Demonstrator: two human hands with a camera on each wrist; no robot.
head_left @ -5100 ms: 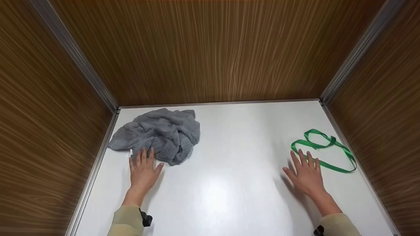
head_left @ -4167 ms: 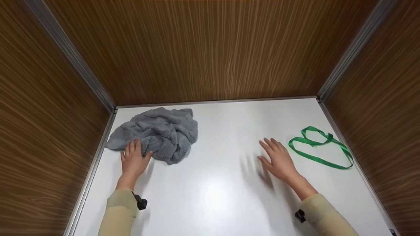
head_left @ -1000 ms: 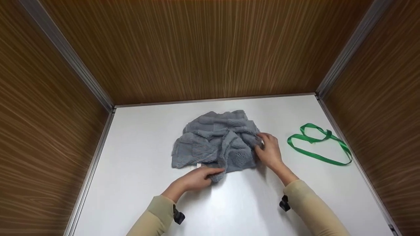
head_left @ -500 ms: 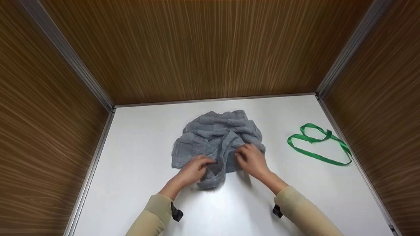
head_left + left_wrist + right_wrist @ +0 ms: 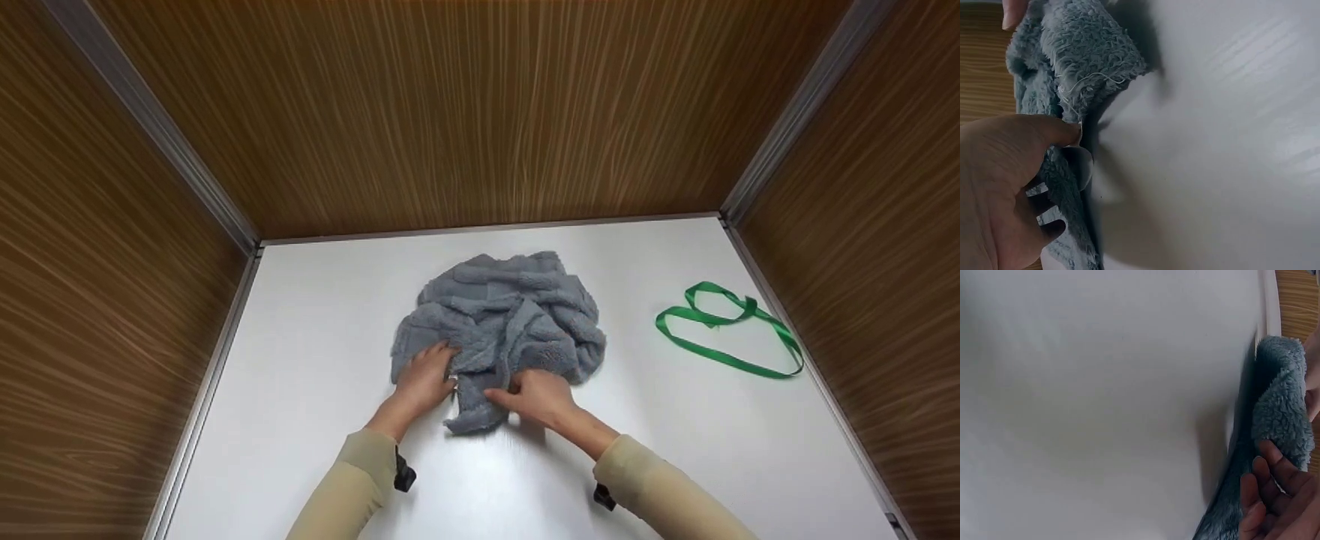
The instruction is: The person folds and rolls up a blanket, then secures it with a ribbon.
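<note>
Towel place: I see the grey towel [image 5: 501, 326] crumpled in the middle of the white table [image 5: 315, 390], well apart from the wooden walls [image 5: 480, 112], with free room on every side.
Left hand [image 5: 424, 379]: it pinches the near-left edge.
Right hand [image 5: 536, 397]: fingers curl on the near flap.
Hidden: fingertips are buried in the pile.
Axis: none is clear; one flap points to me.
Ribbon: the green ribbon [image 5: 731, 330] lies far right.

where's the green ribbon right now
In the head view the green ribbon lies looped on the white table, right of the grey towel, near the right wall.
</note>
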